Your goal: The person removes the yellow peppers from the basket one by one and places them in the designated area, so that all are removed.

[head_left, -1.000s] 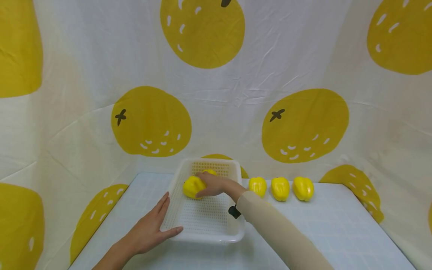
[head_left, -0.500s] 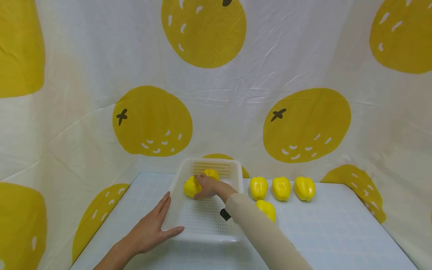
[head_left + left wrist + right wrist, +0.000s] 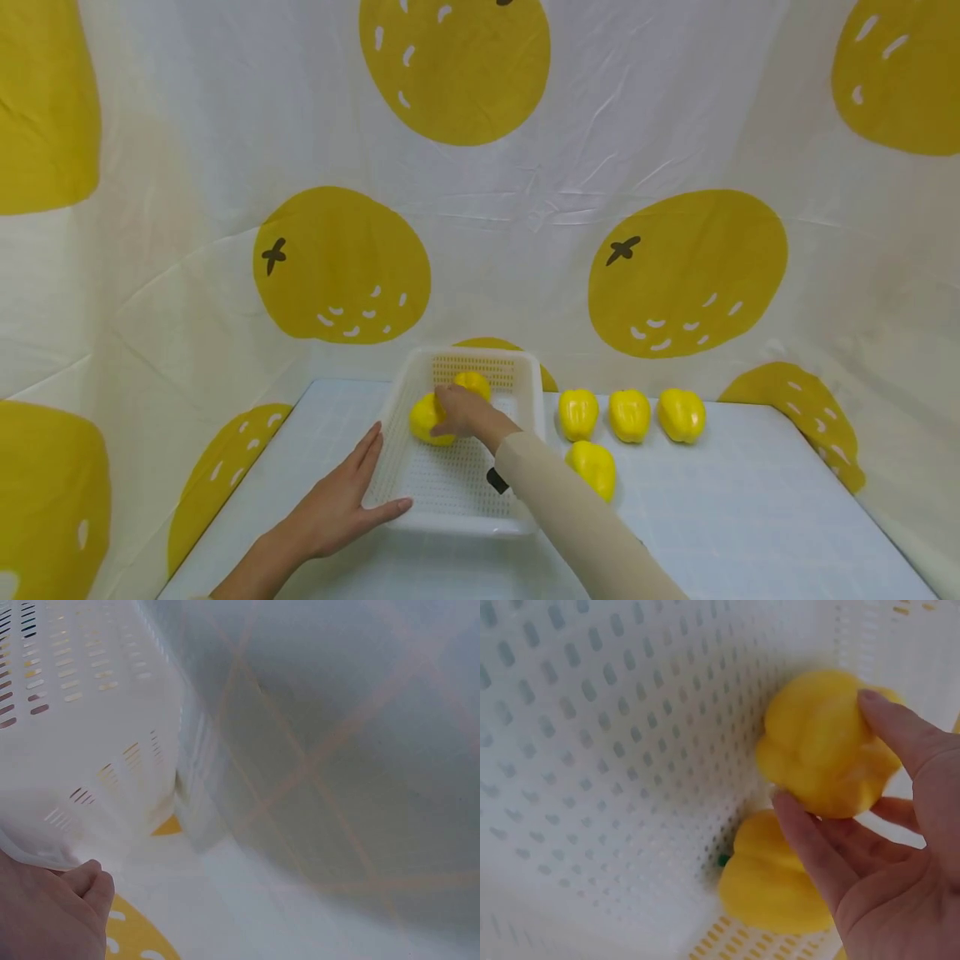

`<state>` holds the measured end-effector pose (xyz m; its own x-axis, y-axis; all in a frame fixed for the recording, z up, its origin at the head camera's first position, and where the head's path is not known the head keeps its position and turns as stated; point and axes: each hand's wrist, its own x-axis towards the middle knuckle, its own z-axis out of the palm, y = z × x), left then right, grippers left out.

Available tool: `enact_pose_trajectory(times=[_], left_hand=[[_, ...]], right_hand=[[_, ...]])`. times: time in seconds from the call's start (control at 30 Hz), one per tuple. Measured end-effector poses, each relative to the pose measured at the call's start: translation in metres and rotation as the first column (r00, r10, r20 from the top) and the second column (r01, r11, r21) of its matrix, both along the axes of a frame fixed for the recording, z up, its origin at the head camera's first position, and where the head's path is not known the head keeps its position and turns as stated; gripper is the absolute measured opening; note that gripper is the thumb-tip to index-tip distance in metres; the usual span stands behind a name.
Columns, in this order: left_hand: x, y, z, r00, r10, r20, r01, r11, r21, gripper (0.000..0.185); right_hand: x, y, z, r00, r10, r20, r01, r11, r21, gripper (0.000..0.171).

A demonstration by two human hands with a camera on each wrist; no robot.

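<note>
White plastic basket: left hand spread against its near corner, probably to steady it; right hand pinches 1 yellow pepper inside, likely to stop it rolling.

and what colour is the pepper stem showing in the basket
Green; the stem shows best in the right wrist view.

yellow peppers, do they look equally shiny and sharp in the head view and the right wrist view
No: in the head view, the back row's middle pepper shows bright highlights; in the right wrist view, the held pepper looks duller and softer.
</note>
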<state>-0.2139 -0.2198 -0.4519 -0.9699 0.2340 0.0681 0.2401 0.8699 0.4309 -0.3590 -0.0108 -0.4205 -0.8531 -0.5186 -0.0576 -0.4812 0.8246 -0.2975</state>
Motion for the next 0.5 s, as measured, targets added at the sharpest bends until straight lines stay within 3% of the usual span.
enact_pose_trajectory(times=[0.1,0.2,0.37,0.5], left_hand=[[0.0,0.0,-0.001,1.0,-0.002,0.0,0.002,1.0,-0.004,0.118],[-0.001,0.0,-0.001,1.0,0.003,0.002,-0.003,1.0,-0.009,0.119],[0.0,0.0,-0.001,1.0,0.001,-0.006,-0.001,1.0,-0.018,0.119],[0.0,0.0,-0.001,1.0,-0.007,-0.015,0.007,1.0,-0.018,0.118]], right_hand=[[0.0,0.003,0.001,1.0,0.011,0.007,-0.011,0.999,-0.033,0.061],[-0.001,0.007,0.003,0.996,0.007,0.094,0.008,0.988,-0.152,0.062],[0.0,0.014,0.004,0.96,0.024,0.281,0.092,0.915,-0.394,0.07],[0.005,0.015,0.006,0.937,0.046,0.346,0.139,0.86,-0.491,0.069]])
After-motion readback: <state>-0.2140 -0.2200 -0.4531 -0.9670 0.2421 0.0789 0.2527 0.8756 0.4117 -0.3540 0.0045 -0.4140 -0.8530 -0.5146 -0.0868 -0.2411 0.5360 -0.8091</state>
